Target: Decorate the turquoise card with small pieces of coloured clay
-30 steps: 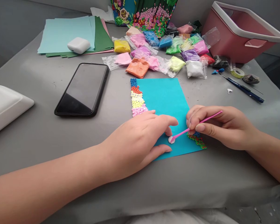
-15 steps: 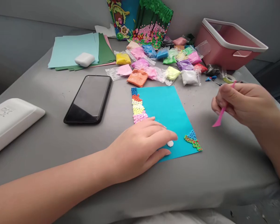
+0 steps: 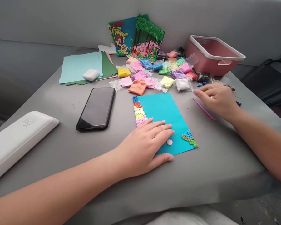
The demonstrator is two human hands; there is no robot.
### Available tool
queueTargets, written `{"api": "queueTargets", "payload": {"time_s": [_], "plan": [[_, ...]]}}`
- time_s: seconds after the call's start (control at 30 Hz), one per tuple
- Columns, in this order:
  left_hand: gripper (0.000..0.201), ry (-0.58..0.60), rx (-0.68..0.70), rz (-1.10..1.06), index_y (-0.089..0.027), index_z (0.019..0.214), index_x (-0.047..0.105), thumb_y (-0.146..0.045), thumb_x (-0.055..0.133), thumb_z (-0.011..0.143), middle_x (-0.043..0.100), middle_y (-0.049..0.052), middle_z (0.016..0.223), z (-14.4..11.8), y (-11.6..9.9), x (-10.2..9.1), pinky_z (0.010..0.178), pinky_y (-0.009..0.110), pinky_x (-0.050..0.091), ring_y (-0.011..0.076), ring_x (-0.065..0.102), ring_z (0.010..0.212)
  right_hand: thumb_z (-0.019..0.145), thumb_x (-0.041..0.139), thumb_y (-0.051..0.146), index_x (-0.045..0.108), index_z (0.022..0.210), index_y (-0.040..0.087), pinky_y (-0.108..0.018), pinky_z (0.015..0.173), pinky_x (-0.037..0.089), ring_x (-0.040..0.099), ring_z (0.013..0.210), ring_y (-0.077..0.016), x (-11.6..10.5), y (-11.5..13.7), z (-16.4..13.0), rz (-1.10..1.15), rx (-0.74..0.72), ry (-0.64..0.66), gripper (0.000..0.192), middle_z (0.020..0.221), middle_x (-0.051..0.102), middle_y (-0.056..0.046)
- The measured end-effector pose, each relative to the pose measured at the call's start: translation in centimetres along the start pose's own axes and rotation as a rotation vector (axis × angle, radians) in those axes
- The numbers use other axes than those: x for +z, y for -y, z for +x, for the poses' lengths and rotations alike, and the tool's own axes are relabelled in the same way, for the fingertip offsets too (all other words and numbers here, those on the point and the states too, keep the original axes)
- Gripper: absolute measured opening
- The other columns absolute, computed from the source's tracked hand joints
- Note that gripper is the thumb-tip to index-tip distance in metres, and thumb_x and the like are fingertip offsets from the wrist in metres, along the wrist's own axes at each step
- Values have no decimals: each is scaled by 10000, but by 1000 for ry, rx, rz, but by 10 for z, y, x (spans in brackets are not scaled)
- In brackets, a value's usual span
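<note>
My left hand (image 3: pixel 144 144) lies flat on the lower left part of a turquoise felt sheet (image 3: pixel 165 112), fingers apart. A small white clay dot (image 3: pixel 169 142) sits on the sheet just beyond its fingertips. Coloured clay dots run down the sheet's left edge (image 3: pixel 138 111) and fill its lower right corner (image 3: pixel 189 139). My right hand (image 3: pixel 216 98) hovers over the table right of the sheet, fingers spread and blurred, reaching toward the clay bags. A pink stick tool (image 3: pixel 204 108) lies on the table under that hand.
Bags of coloured clay (image 3: pixel 159 76) lie behind the sheet. A pink bin (image 3: pixel 213 56) stands at back right, a finished clay picture (image 3: pixel 137 39) leans on the wall. A black phone (image 3: pixel 97 107), paper sheets (image 3: pixel 84 67), an earbud case (image 3: pixel 91 74) and a white case (image 3: pixel 16 140) lie at left.
My right hand lifted the pink stick off the white dot, swung right and let it go on the table. The left hand stayed on the sheet. The camera tilted up.
</note>
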State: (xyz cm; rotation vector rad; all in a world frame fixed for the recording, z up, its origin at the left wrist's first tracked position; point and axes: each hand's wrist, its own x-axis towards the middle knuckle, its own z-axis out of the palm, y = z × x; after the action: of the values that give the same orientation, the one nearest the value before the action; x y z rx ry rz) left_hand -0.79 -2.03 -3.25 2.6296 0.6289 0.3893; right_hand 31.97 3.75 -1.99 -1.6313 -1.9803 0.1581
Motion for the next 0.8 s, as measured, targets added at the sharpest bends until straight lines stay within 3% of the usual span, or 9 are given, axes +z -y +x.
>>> {"api": "queueTargets", "payload": {"time_s": [0.07,0.13,0.2,0.27,0.33,0.43,0.5,0.6,0.8], "plan": [[545,8,-1,13,-111,1412,570,-492,579,1022,607,188,1513,1,-2,-2,1241,684,308,374,527,1453,875,687,447,708,754,268,-512,985,445,649,1133,-350,4,12,3,-23,-67,-61,217,1127,763,-72],[544,-4,11,28,-117,1414,571,-501,561,1028,607,186,1514,1,-2,-2,1246,686,293,369,528,1452,871,689,398,758,912,274,-481,890,491,697,940,-299,5,27,9,3,-42,11,148,1022,789,-55],[548,-15,24,39,-130,1418,571,-518,543,1032,602,180,1522,0,-1,-1,1252,675,292,362,527,1455,928,641,456,741,760,255,-430,810,513,708,846,-261,4,43,21,49,6,156,280,883,784,-55],[549,-18,28,55,-139,1418,575,-528,539,1032,604,171,1523,-1,0,1,1259,657,297,351,534,1451,923,652,483,711,616,239,-407,892,515,710,1020,-276,5,58,40,30,-129,229,397,1069,788,-64],[536,-21,29,76,-146,1405,590,-530,537,1034,615,162,1513,-2,0,2,1259,638,315,340,551,1438,893,700,446,798,883,236,-409,992,504,688,1142,-293,11,70,63,-46,-183,246,231,1188,771,-66],[457,-36,42,98,-161,1316,656,-506,511,1052,648,148,1478,-3,-1,1,1234,635,365,338,593,1398,856,749,435,695,1311,204,-423,972,520,694,1140,-315,34,81,97,-175,-139,353,513,1252,753,-101],[403,-53,58,102,-175,1242,696,-473,485,1069,673,136,1450,-2,-2,0,1203,647,404,340,628,1359,783,820,419,641,1376,172,-456,999,500,660,1191,-364,52,86,113,-207,-138,344,667,1286,730,-139],[372,-75,68,98,-184,1183,721,-428,457,1085,708,125,1400,1,-3,-1,1164,655,445,338,669,1305,758,818,301,676,1284,167,-468,995,487,658,1148,-376,72,89,124,-225,-142,314,562,1178,751,-132],[347,-112,69,125,-129,1171,720,-379,503,1066,730,152,1354,-2,-19,2,1150,658,465,374,673,1283,835,601,20,586,1306,136,-379,950,490,667,1045,-251,61,84,114,-133,-106,54,484,1091,727,-90]]}}
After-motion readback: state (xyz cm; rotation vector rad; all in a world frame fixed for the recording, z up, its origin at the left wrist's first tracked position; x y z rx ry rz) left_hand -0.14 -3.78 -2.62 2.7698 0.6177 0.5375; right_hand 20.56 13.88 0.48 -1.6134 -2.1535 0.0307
